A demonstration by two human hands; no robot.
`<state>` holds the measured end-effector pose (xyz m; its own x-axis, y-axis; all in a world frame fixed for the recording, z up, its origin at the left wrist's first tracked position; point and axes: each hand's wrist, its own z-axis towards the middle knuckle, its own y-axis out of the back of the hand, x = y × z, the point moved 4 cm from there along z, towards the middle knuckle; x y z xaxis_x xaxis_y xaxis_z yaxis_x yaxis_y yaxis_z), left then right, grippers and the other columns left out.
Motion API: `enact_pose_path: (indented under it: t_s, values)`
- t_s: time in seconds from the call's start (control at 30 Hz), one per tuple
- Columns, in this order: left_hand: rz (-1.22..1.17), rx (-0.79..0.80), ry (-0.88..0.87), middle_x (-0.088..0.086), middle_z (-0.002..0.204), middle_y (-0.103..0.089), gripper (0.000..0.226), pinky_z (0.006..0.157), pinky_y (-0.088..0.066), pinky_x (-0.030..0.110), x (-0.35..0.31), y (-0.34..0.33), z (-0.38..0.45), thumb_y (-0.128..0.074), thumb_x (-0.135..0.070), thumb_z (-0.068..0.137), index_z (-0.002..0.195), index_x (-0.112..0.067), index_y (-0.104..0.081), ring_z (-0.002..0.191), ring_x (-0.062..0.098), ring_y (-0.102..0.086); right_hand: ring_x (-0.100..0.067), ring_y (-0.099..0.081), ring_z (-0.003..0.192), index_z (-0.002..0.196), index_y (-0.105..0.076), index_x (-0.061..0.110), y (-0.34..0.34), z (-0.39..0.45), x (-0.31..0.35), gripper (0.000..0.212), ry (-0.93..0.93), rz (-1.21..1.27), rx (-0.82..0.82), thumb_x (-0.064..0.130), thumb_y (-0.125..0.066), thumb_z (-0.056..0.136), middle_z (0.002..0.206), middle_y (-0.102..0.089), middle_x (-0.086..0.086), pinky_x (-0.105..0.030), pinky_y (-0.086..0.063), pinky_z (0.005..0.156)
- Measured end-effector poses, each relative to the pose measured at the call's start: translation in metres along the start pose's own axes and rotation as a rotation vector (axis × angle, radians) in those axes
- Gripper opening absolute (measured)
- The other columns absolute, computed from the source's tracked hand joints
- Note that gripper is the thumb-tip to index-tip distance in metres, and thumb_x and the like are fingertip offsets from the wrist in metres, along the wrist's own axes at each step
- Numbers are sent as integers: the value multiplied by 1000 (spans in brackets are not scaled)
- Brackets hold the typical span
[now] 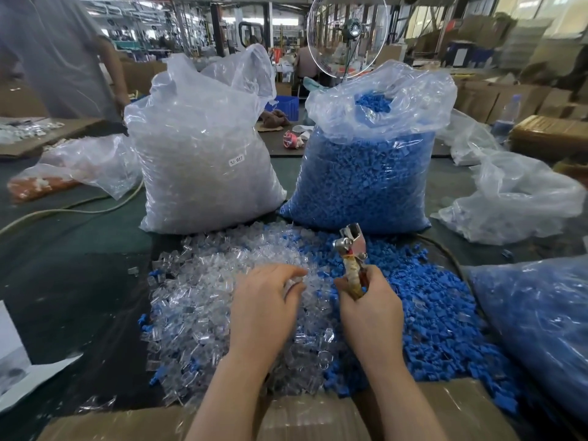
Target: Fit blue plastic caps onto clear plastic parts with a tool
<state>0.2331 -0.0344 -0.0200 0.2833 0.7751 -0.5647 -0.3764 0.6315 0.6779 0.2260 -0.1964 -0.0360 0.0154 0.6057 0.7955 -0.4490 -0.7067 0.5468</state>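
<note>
A heap of clear plastic parts (203, 300) covers the table in front of me, with a heap of blue caps (439, 316) beside it on the right. My left hand (264, 303) lies over the clear heap, its fingertips curled around a clear part. My right hand (370, 308) grips the taped handle of a metal plier-like tool (351, 246), whose head points up and away from me.
A tall bag of clear parts (203, 148) and a tall bag of blue caps (366, 160) stand behind the heaps. Another bag with blue parts (541, 319) lies at the right. A cardboard box edge (286, 418) is nearest me. A person stands at far left.
</note>
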Motion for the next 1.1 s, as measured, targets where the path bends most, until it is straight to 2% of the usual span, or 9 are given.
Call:
enact_pose_path:
  t_s: [0.1,0.3,0.4,0.57,0.7,0.77,0.83,0.97,1.1]
  values:
    - [-59,43,-58,-15,99,-72,19,84,-49,26,-12,-2,0,-71,-27,89,107,-29,-74,90,3,-61,-5,-50,59,80,-53,27,-2,-2,3,19,3,163,27,34,-68,89,66,-57,7,-28,-36,54]
    - [-236,71,-2,-18,95,-71,19,80,-55,25,-19,-11,-2,-71,-16,88,101,-30,-74,86,-3,-64,-5,-56,60,79,-59,26,-4,-5,9,15,27,413,87,25,-70,89,74,-64,11,-16,-44,54]
    - [-399,81,99,-16,90,-73,19,79,-58,30,-14,-12,-2,-71,-14,88,99,-29,-76,84,-3,-67,-4,-54,58,79,-61,24,-5,-5,9,14,36,424,120,27,-71,88,71,-64,9,-17,-43,53]
    - [-491,72,166,-15,88,-74,22,79,-59,32,-12,-12,-2,-72,-12,87,97,-32,-76,85,0,-69,-2,-51,56,83,-63,27,-6,-4,6,10,50,416,195,23,-70,90,70,-64,9,-17,-40,51]
    - [-562,53,212,-23,88,-73,29,77,-54,16,-11,-8,0,-74,-10,86,90,-39,-73,85,-5,-68,-7,-59,64,89,-66,31,-5,-4,7,14,64,399,241,18,-67,91,78,-68,10,-24,-49,57]
    - [-634,61,245,-22,90,-74,26,81,-54,18,-11,-6,0,-74,-11,85,92,-36,-75,88,-4,-68,-10,-62,70,88,-65,32,-5,-4,7,14,52,385,230,18,-67,91,81,-68,12,-29,-52,63]
    - [-686,77,276,-18,91,-75,23,82,-55,22,-11,-6,0,-74,-10,86,95,-31,-76,89,-1,-69,-10,-62,70,85,-64,33,-5,-4,6,16,37,402,202,18,-68,91,81,-68,13,-27,-52,62]
    - [-782,93,316,-13,88,-76,20,74,-55,15,-11,-6,1,-72,-7,86,95,-26,-75,84,2,-71,-1,-53,54,83,-64,30,-2,-4,4,17,24,482,156,16,-69,90,71,-65,13,-15,-42,49]
    - [-887,121,351,-4,84,-77,15,68,-54,14,-11,-7,1,-71,-5,87,95,-17,-72,80,9,-73,0,-57,63,83,-64,30,1,-2,4,19,23,549,132,14,-71,88,76,-66,10,-15,-48,59]
